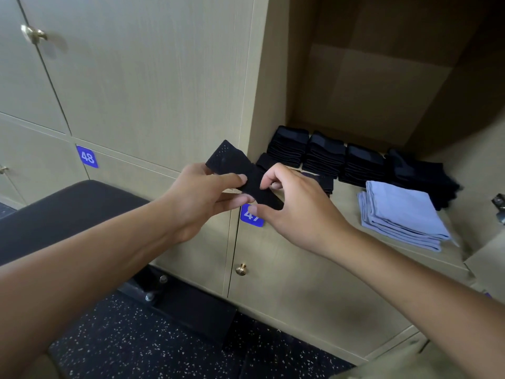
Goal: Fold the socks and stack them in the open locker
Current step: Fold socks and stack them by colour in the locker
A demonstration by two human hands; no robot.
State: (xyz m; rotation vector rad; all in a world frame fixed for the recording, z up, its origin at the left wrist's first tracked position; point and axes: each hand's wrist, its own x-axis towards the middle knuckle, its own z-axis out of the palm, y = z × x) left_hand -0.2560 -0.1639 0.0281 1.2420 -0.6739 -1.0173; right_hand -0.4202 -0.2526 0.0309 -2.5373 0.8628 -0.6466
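Note:
A black perforated sock (pixel 232 166) hangs in the air in front of the open locker's left edge. My left hand (pixel 203 196) pinches it between thumb and fingers near its middle. My right hand (pixel 293 203) pinches its lower end from the right. Inside the open locker (pixel 369 86), several stacks of folded black socks (pixel 325 155) stand in a row on the shelf. A smaller folded black pile (pixel 266 161) lies in front of the leftmost stack, partly hidden behind the held sock.
A stack of folded light-blue cloths (pixel 401 217) lies on the shelf's front right. Closed locker doors numbered 48 (pixel 87 157) and 47 (pixel 250 216) are below, with a brass knob (pixel 241 269). A black padded bench (pixel 73 212) stands at left on speckled flooring.

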